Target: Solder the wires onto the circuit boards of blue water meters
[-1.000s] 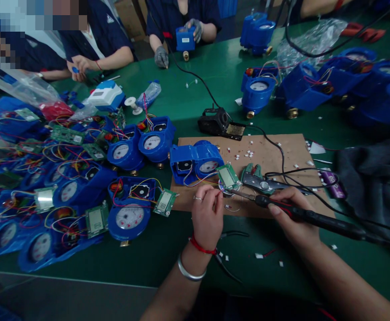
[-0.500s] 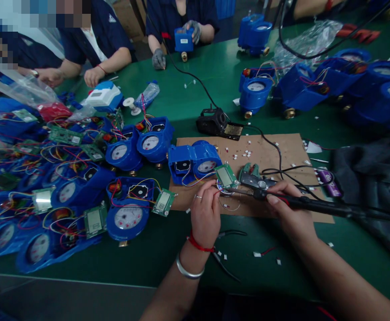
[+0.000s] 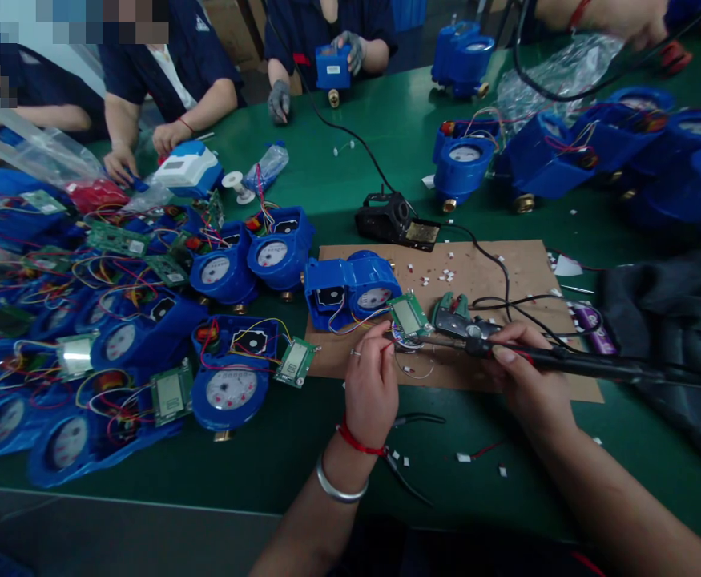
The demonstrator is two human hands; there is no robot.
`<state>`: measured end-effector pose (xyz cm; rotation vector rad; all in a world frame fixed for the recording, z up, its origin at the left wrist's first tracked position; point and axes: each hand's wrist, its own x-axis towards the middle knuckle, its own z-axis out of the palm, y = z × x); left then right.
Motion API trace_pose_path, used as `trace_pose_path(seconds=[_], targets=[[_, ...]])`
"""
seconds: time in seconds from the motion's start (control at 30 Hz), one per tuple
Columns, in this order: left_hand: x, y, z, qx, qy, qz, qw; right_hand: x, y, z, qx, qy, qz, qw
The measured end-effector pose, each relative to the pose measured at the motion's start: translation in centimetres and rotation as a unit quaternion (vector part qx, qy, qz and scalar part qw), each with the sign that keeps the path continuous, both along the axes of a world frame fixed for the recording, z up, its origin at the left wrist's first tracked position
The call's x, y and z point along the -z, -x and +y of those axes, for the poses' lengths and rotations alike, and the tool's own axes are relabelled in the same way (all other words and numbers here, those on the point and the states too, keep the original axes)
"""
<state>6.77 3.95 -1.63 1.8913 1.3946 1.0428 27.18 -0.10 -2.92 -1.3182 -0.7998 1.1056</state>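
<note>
My left hand [image 3: 372, 377] is closed at the lower left edge of a green circuit board [image 3: 408, 316], fingertips pinched on something too small to make out. In my right hand [image 3: 530, 369] is a black soldering iron [image 3: 584, 362], held level, its tip pointing left close to the board's lower edge. Thin wires run from the board area to a blue meter [image 3: 353, 290] lying on the brown cardboard [image 3: 506, 272]. Green-jawed pliers [image 3: 461, 320] rest just behind the iron.
Many blue meters with boards and wires [image 3: 115, 344] crowd the left. A black iron stand [image 3: 389, 218] sits behind the cardboard. More meters [image 3: 464, 164] stand at right, beside dark cloth [image 3: 674, 320]. Across the table are other people, one with gloved hands [image 3: 279, 102].
The soldering iron and my right hand have shifted slightly right. Across the table, one person's hand has moved to small blue parts, and another's arm reaches in at the top right.
</note>
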Motion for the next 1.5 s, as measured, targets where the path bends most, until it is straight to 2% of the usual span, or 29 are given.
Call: trace_pose_path(seconds=[0.33, 0.57, 0.73, 0.9, 1.0, 1.07, 1.13, 1.23, 1.33, 1.4, 1.5], targets=[[0.0, 0.0, 0.0, -0.002, 0.006, -0.014, 1.000, 0.0, 0.3, 0.0, -0.008, 0.003, -0.044, 0.999], [0.1, 0.0, 0.0, -0.006, 0.008, -0.021, 1.000, 0.2, -0.2, -0.2, -0.008, 0.004, 0.003, 1.000], [0.1, 0.0, 0.0, -0.007, 0.007, -0.022, 1.000, 0.1, 0.1, -0.2, -0.007, 0.010, 0.001, 1.000], [0.1, 0.0, 0.0, -0.007, 0.010, -0.026, 1.000, -1.1, -0.1, 0.3, 0.022, -0.050, 0.045, 0.997], [0.0, 0.0, 0.0, -0.006, 0.012, -0.029, 0.999, -2.4, -1.2, 2.4, 0.079, -0.095, 0.021, 0.992], [-0.1, 0.0, -0.1, -0.008, 0.014, -0.029, 0.999, -3.0, -2.0, 4.7, 0.110, -0.091, -0.037, 0.989], [0.0, 0.0, -0.1, -0.013, 0.012, -0.024, 1.000, -3.0, -2.5, 7.5, 0.114, -0.078, -0.100, 0.985], [0.3, 0.0, -0.1, -0.019, -0.003, -0.016, 1.000, -1.9, -3.0, 11.7, 0.076, -0.075, -0.167, 0.980], [0.5, 0.0, 0.0, -0.020, -0.015, -0.017, 1.000, -0.3, -3.8, 14.5, 0.018, -0.087, -0.262, 0.961], [0.6, 0.0, 0.0, -0.019, -0.021, -0.021, 0.999, 0.1, -4.6, 15.0, -0.018, -0.089, -0.350, 0.932], [0.6, 0.1, 0.0, -0.015, -0.022, -0.030, 0.999, -0.5, -6.1, 14.7, -0.057, -0.090, -0.427, 0.898]])
